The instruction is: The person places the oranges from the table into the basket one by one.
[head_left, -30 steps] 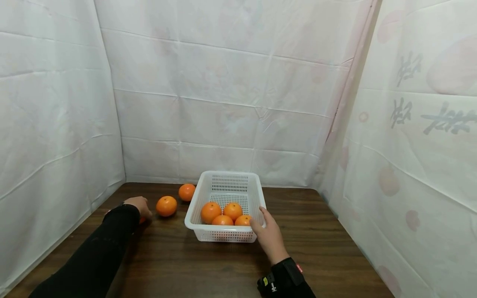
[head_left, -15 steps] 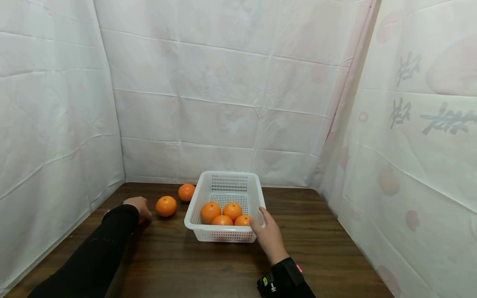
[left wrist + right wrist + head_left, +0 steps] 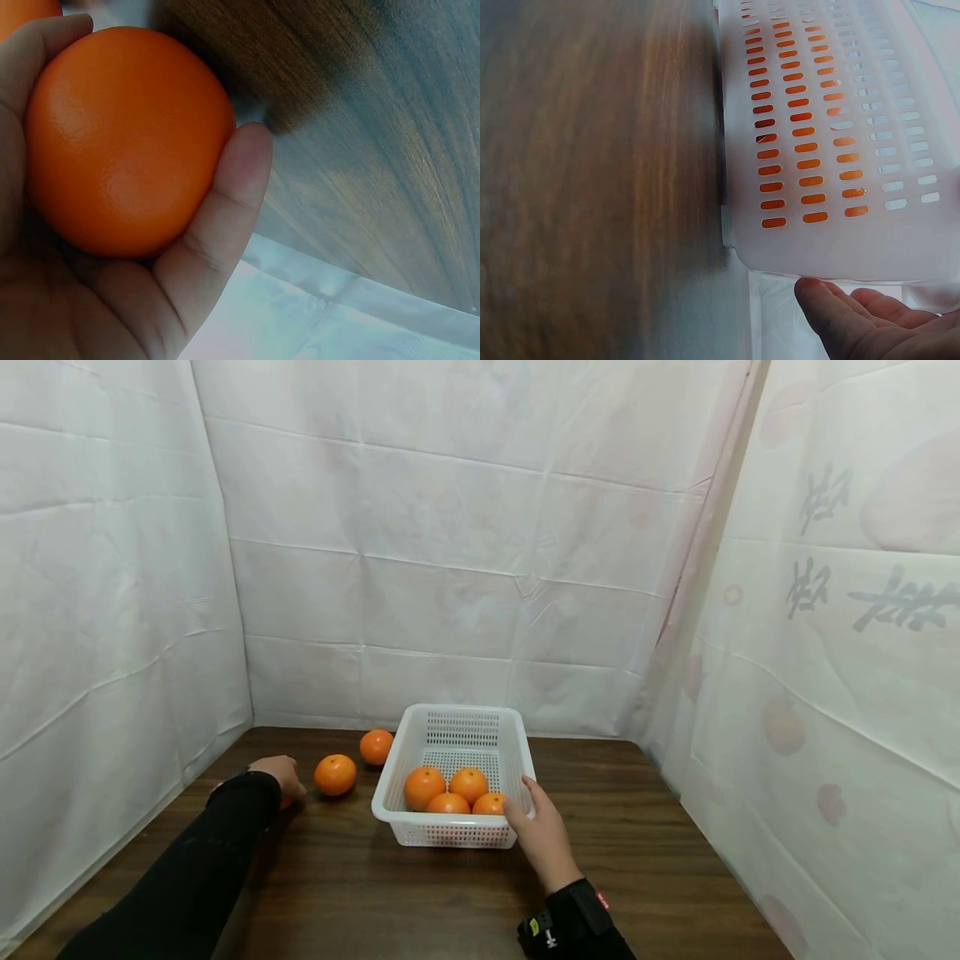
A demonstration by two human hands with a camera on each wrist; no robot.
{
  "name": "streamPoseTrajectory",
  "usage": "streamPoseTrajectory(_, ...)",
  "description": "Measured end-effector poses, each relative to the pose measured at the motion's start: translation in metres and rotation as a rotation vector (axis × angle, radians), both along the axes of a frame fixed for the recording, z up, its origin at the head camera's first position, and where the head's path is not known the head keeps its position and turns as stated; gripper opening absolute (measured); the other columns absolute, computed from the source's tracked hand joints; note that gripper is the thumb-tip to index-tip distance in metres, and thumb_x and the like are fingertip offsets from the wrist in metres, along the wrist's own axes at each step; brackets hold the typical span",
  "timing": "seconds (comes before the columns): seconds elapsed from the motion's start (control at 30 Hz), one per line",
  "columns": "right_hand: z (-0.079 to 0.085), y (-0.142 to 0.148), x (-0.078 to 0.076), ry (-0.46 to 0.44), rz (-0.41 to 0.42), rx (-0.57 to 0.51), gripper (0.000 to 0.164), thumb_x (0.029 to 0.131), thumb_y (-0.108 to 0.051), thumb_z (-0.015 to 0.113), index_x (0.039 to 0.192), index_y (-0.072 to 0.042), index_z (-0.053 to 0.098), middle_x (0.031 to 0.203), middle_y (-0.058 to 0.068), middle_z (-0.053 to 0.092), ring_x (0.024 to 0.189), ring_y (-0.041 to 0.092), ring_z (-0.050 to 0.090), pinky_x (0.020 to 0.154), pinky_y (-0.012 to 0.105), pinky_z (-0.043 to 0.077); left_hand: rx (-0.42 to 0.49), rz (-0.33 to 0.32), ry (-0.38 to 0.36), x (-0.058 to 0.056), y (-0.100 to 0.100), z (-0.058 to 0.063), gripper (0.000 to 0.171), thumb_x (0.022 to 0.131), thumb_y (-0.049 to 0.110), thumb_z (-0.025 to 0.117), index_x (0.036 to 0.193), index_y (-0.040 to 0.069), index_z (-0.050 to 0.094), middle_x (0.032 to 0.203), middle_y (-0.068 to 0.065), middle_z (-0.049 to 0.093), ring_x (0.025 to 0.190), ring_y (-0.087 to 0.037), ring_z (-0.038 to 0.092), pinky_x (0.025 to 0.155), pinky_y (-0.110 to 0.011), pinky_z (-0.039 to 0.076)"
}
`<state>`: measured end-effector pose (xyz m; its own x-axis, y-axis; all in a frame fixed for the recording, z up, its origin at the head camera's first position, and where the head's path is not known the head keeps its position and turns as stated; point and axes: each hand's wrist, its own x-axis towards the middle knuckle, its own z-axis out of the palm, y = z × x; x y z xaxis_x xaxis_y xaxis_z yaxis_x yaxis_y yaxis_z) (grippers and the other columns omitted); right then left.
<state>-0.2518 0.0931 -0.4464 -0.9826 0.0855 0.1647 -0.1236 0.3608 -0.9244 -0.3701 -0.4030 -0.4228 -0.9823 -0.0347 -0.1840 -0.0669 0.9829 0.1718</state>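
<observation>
My left hand [image 3: 282,777] is at the left of the table, its fingers curled round an orange [image 3: 127,142]. In the left wrist view the thumb and fingers wrap the fruit from both sides; the head view shows just a sliver of it beneath the hand. My right hand [image 3: 543,839] holds the near right corner of a white plastic basket [image 3: 456,835], thumb at the front rim and fingers along the right side. Inside the basket, several oranges [image 3: 424,788] lie toward the near end. The right wrist view shows fingertips [image 3: 817,296] right at the basket's edge.
Two loose oranges lie between the left hand and the basket: a nearer orange [image 3: 335,775] and a farther orange [image 3: 376,747] close to the basket's left side. The brown wooden table [image 3: 360,893] is bordered by white cloth sheets [image 3: 450,527] at the back and both sides.
</observation>
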Motion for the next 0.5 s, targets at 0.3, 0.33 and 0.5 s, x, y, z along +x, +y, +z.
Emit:
streamPoseTrajectory(0.3, -0.0012, 0.0001, 0.0001, 0.003, 0.004, -0.005, 0.07, 0.1, -0.039, 0.067, 0.161, -0.013, 0.046, 0.166, 0.024, 0.042, 0.153, 0.047, 0.04, 0.121, 0.069, 0.035, 0.005, 0.019, -0.014, -0.0022, -0.0007, -0.0026, 0.085, 0.08, 0.042, 0.082, 0.142, -0.009, 0.055, 0.138, -0.038, 0.06, 0.112, -0.045, 0.063, 0.108, -0.067, 0.045)
streamPoseTrajectory(0.33, -0.0009, 0.0002, 0.0001, 0.002, 0.006, -0.005, 0.07, 0.1, -0.039, 0.067, 0.161, -0.013, 0.045, 0.167, 0.024, 0.042, 0.153, 0.047, 0.04, 0.121, 0.069, 0.034, 0.009, 0.025, -0.016, -0.0021, -0.0002, -0.0021, 0.085, 0.08, 0.042, 0.082, 0.143, -0.009, 0.055, 0.139, -0.038, 0.059, 0.113, -0.045, 0.062, 0.108, -0.067, 0.045)
streamPoseTrajectory(0.5, -0.0003, 0.0005, 0.0003, 0.0, 0.006, -0.004, 0.069, 0.101, -0.039, 0.066, 0.162, -0.014, 0.045, 0.167, 0.024, 0.041, 0.154, 0.047, 0.039, 0.122, 0.069, 0.034, 0.014, 0.028, -0.014, -0.0011, 0.0013, -0.0004, 0.083, 0.08, 0.041, 0.081, 0.142, -0.01, 0.055, 0.137, -0.037, 0.06, 0.113, -0.045, 0.063, 0.109, -0.067, 0.045)
